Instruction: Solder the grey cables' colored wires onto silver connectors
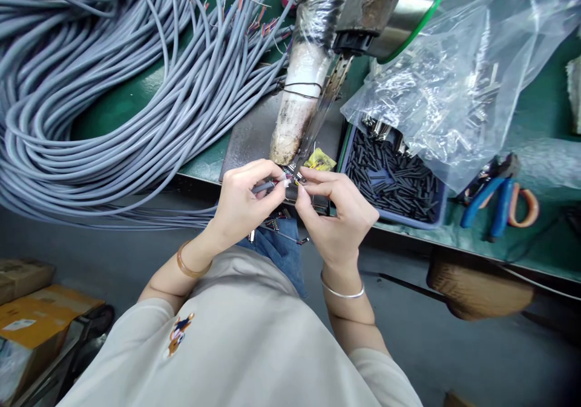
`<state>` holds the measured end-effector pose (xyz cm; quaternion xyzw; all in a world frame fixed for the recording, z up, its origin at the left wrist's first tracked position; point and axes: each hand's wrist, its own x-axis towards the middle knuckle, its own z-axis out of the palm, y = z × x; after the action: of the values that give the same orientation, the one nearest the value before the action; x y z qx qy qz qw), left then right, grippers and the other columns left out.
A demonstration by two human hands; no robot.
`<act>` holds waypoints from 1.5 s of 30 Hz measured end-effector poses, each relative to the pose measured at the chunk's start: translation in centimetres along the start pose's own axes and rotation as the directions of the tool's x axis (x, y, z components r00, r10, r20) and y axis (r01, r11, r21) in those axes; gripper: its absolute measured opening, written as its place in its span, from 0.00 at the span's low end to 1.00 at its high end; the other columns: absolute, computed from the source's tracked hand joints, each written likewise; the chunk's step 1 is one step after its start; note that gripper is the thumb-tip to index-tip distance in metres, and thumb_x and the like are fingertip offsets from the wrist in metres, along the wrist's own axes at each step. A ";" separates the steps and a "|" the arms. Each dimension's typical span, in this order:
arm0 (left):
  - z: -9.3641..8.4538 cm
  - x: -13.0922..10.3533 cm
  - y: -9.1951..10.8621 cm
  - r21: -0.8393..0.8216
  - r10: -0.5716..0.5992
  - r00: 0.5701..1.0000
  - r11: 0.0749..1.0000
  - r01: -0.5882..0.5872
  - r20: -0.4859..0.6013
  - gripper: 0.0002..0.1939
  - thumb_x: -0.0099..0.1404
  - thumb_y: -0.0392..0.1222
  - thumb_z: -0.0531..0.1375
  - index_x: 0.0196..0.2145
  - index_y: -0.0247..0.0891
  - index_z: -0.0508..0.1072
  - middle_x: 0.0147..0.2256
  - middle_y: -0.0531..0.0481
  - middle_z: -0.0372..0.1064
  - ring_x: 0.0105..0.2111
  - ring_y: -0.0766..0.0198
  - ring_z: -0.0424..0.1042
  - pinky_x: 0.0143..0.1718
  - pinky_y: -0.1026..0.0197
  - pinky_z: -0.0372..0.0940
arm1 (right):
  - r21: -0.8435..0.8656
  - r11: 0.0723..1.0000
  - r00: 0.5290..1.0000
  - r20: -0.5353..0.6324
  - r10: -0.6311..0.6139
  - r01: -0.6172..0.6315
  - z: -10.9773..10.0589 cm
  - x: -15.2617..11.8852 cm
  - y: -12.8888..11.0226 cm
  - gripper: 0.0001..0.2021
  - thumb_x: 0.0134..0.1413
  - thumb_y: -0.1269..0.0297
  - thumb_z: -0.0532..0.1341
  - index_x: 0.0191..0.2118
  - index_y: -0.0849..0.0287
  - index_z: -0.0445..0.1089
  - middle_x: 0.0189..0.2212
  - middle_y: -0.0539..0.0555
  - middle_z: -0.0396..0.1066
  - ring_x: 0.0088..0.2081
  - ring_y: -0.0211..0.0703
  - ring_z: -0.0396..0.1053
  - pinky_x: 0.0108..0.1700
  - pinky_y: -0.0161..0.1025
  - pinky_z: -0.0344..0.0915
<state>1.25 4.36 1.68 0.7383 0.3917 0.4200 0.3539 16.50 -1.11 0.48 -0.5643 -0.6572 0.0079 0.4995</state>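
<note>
My left hand (245, 200) is closed in a pinch around a grey cable (264, 186), near the end where fine coloured wires come out. Close beside it, my right hand (336, 208) has thumb and forefinger pressed together by those wire ends; what lies between them is too small to make out. Just beyond the fingertips comes down a slim metal rod (320, 113), like a soldering iron. Next to it, a white wrapped tube (297, 101) ends in a stained tip. A crumpled yellow piece (320, 160) lies behind my right fingers.
Many grey cables (113, 134) with stripped ends cover the left of the green bench. To the right are a blue tray (394, 220) of short black sleeves, a clear bag (454, 86) of metal connectors, and blue-handled pliers (488, 204). Cabled connectors (272, 224) hang below the bench edge.
</note>
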 end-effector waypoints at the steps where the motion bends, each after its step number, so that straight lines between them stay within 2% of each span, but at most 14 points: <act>1: -0.1 0.0 0.0 0.005 0.001 1.000 1.000 -0.001 0.010 0.06 0.62 0.29 0.61 0.29 0.36 0.73 0.28 0.53 0.74 0.24 0.71 0.65 0.28 0.66 0.60 | -0.002 1.000 1.000 0.008 -0.011 0.011 0.0 -0.1 0.0 0.07 0.59 0.74 0.66 0.34 0.54 0.71 0.40 0.52 0.82 0.40 0.42 0.81 0.42 0.38 0.78; 17: 0.0 -1.1 -0.5 -0.008 -0.006 0.998 1.000 0.006 0.055 0.04 0.62 0.29 0.62 0.31 0.34 0.76 0.29 0.51 0.76 0.24 0.72 0.66 0.26 0.68 0.59 | -0.054 0.989 0.991 0.012 -0.135 0.136 0.0 -1.5 0.5 0.09 0.58 0.78 0.66 0.38 0.55 0.71 0.39 0.53 0.82 0.40 0.40 0.82 0.42 0.34 0.78; 20: -0.7 -1.6 -0.8 -0.158 -0.060 0.980 0.983 0.091 0.189 0.05 0.64 0.32 0.63 0.36 0.33 0.80 0.37 0.45 0.80 0.32 0.67 0.75 0.31 0.68 0.67 | -0.057 0.996 0.998 -0.015 -0.064 0.063 -0.1 -2.1 0.8 0.08 0.59 0.76 0.66 0.38 0.54 0.72 0.39 0.51 0.82 0.40 0.41 0.82 0.42 0.36 0.78; 23: -1.4 -2.4 -1.3 -0.320 -0.068 0.928 0.927 0.194 0.366 0.11 0.65 0.34 0.62 0.44 0.35 0.83 0.45 0.41 0.81 0.42 0.61 0.79 0.39 0.66 0.72 | 0.064 0.985 0.986 -0.044 0.163 -0.160 -0.6 -2.4 0.7 0.05 0.61 0.72 0.65 0.38 0.54 0.73 0.37 0.50 0.82 0.38 0.41 0.82 0.36 0.37 0.77; 25: -1.6 -3.1 -1.6 -0.371 -0.135 0.888 0.873 0.317 0.439 0.13 0.67 0.37 0.62 0.46 0.35 0.83 0.43 0.41 0.81 0.31 0.67 0.77 0.29 0.68 0.70 | 0.216 0.949 0.958 -0.120 0.260 -0.230 -1.4 -2.4 0.1 0.05 0.64 0.71 0.64 0.41 0.53 0.73 0.33 0.48 0.80 0.29 0.38 0.79 0.27 0.34 0.72; 29: -1.5 -4.6 -2.2 -0.435 -0.338 0.814 0.714 0.549 0.472 0.18 0.67 0.43 0.64 0.52 0.33 0.79 0.40 0.43 0.80 0.18 0.75 0.67 0.18 0.70 0.63 | 0.319 0.946 0.893 -0.410 0.184 -0.048 -3.8 -2.2 -2.1 0.05 0.67 0.65 0.61 0.43 0.48 0.74 0.18 0.41 0.62 0.14 0.31 0.57 0.18 0.34 0.53; 31: -1.4 -5.0 -2.3 -0.478 -0.365 0.815 0.673 0.564 0.450 0.19 0.66 0.44 0.66 0.52 0.33 0.78 0.43 0.42 0.79 0.18 0.75 0.69 0.17 0.70 0.64 | 0.168 0.981 0.962 -0.238 0.131 -0.092 -4.6 -2.3 -3.0 0.06 0.67 0.60 0.61 0.41 0.50 0.76 0.16 0.42 0.58 0.15 0.31 0.55 0.20 0.36 0.52; 32: -1.4 -5.1 -2.3 -0.494 -0.359 0.826 0.672 0.552 0.435 0.19 0.66 0.44 0.66 0.51 0.33 0.78 0.43 0.42 0.79 0.18 0.75 0.69 0.17 0.70 0.64 | 0.049 0.991 0.992 -0.038 0.123 -0.121 -4.7 -2.3 -3.2 0.06 0.66 0.59 0.62 0.40 0.52 0.77 0.17 0.43 0.60 0.16 0.32 0.57 0.21 0.37 0.53; 33: -1.5 -5.2 -2.2 -0.501 -0.344 0.839 0.683 0.532 0.421 0.18 0.66 0.43 0.66 0.50 0.33 0.78 0.43 0.42 0.79 0.18 0.75 0.68 0.17 0.71 0.63 | -0.067 0.993 0.980 0.168 0.110 -0.100 -4.6 -2.4 -3.3 0.06 0.64 0.59 0.64 0.41 0.54 0.76 0.17 0.44 0.62 0.17 0.33 0.59 0.22 0.37 0.54; 36: -1.6 -5.2 -1.8 -0.449 -0.267 0.897 0.793 0.412 0.351 0.12 0.68 0.38 0.63 0.47 0.32 0.79 0.38 0.45 0.80 0.22 0.73 0.72 0.22 0.70 0.66 | -0.263 0.964 0.903 0.422 0.077 0.040 -3.4 -2.6 -3.1 0.08 0.65 0.60 0.64 0.35 0.58 0.75 0.18 0.46 0.68 0.18 0.33 0.61 0.24 0.37 0.52; 39: -1.7 -5.5 -1.7 -0.316 -0.117 0.959 0.928 0.198 0.256 0.09 0.68 0.33 0.61 0.41 0.34 0.81 0.38 0.43 0.81 0.37 0.64 0.79 0.38 0.65 0.73 | -0.146 0.986 0.880 0.474 0.003 0.075 -3.1 -2.3 -3.4 0.11 0.69 0.65 0.59 0.32 0.57 0.72 0.22 0.47 0.73 0.21 0.32 0.66 0.27 0.35 0.56; 41: -1.6 -6.0 -2.0 -0.227 -0.030 0.976 0.971 0.080 0.216 0.09 0.68 0.31 0.60 0.41 0.34 0.82 0.39 0.43 0.81 0.39 0.62 0.79 0.39 0.64 0.72 | -0.085 0.996 0.904 0.427 0.014 0.025 -4.2 -1.7 -3.7 0.09 0.68 0.65 0.59 0.35 0.55 0.73 0.25 0.47 0.76 0.24 0.33 0.69 0.30 0.35 0.59; 43: -1.4 -6.7 -2.3 -0.153 0.052 0.984 0.988 -0.025 0.171 0.09 0.68 0.30 0.61 0.42 0.34 0.81 0.38 0.43 0.81 0.37 0.64 0.79 0.35 0.66 0.71 | -0.210 0.975 0.958 0.261 0.122 -0.067 -6.1 -0.7 -3.3 0.08 0.68 0.64 0.60 0.36 0.53 0.74 0.26 0.47 0.75 0.25 0.35 0.69 0.31 0.37 0.59; 45: -1.2 -7.5 -2.6 -0.087 0.172 0.979 0.983 -0.163 0.107 0.08 0.68 0.29 0.62 0.42 0.35 0.81 0.36 0.44 0.81 0.36 0.64 0.80 0.35 0.66 0.72 | -0.428 0.887 0.963 0.111 0.245 -0.176 -7.8 0.4 -1.5 0.09 0.68 0.61 0.60 0.37 0.53 0.76 0.26 0.50 0.74 0.26 0.40 0.68 0.33 0.40 0.58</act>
<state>-3.10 -0.82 -2.57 0.7771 0.2906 0.4203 0.3673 20.63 -5.64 5.48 -0.7228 -0.6169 -0.0316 0.3098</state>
